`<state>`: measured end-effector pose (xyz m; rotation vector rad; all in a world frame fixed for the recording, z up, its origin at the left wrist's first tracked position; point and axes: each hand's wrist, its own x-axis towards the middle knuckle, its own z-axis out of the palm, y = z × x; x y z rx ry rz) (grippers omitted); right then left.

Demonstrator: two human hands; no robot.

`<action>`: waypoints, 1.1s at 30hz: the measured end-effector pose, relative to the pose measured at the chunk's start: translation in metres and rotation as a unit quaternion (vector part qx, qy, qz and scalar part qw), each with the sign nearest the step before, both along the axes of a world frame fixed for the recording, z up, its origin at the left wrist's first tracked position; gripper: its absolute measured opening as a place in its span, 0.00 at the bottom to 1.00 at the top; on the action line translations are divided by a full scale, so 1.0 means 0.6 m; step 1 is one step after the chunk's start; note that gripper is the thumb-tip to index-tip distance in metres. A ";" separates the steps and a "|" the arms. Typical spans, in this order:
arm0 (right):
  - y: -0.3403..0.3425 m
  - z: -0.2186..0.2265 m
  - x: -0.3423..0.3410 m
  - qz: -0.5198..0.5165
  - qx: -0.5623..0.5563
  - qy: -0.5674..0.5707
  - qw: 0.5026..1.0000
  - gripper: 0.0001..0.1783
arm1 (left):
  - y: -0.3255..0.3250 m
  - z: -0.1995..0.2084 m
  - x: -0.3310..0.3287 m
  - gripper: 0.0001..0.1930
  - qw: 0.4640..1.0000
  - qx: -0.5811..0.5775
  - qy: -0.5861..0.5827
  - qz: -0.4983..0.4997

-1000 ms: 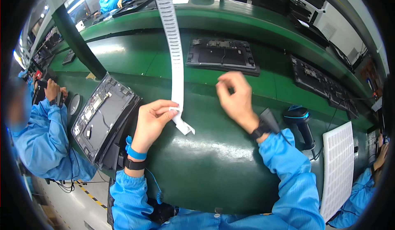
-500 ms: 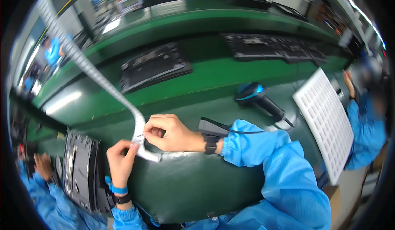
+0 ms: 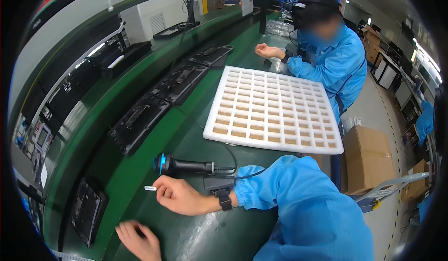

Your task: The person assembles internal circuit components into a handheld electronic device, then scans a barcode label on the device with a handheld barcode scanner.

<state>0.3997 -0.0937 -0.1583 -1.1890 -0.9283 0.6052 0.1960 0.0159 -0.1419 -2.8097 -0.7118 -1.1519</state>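
Note:
My right hand [image 3: 182,196] is closed, pinching a small white label [image 3: 150,188] that sticks out past the fingertips. It hovers over the dark green bench, close to a black and blue barcode scanner [image 3: 189,165]. A dark box-like device [image 3: 218,183] is by that wrist, next to a black wristband [image 3: 224,199]. Lower and to the left, my left hand [image 3: 138,241] is slightly blurred, its thumb apart from its fingers and nothing visible in it. A bit of the white label strip [image 3: 70,256] shows at the bottom left rim.
A white foam tray [image 3: 275,143] with many square pockets lies on the bench ahead. Black flat panels [image 3: 139,121] line the green ledge on the left, with another panel [image 3: 87,209] nearer. A co-worker in blue [image 3: 345,60] is beyond the tray. Cardboard boxes [image 3: 368,158] stand at the right.
The view has swung to the right. My right hand has come away from the label strip with a small label, and my left hand has let go of the strip.

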 end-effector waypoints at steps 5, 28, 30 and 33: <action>0.003 0.014 -0.027 0.059 0.038 -0.007 0.998 0.13 | 0.196 -0.024 0.205 0.20 0.972 -0.174 -0.016 0.154; 0.024 0.007 -0.046 0.080 0.046 -0.028 0.995 0.15 | 0.367 -0.055 0.206 0.13 0.530 -0.691 -0.473 -0.132; 0.028 0.005 -0.053 0.068 0.056 -0.019 0.996 0.14 | 0.356 -0.054 0.158 0.14 0.558 -0.681 -0.458 -0.121; 0.021 0.005 -0.048 0.087 0.048 -0.054 0.994 0.15 | 0.293 -0.027 0.080 0.17 0.594 -0.642 -0.476 -0.092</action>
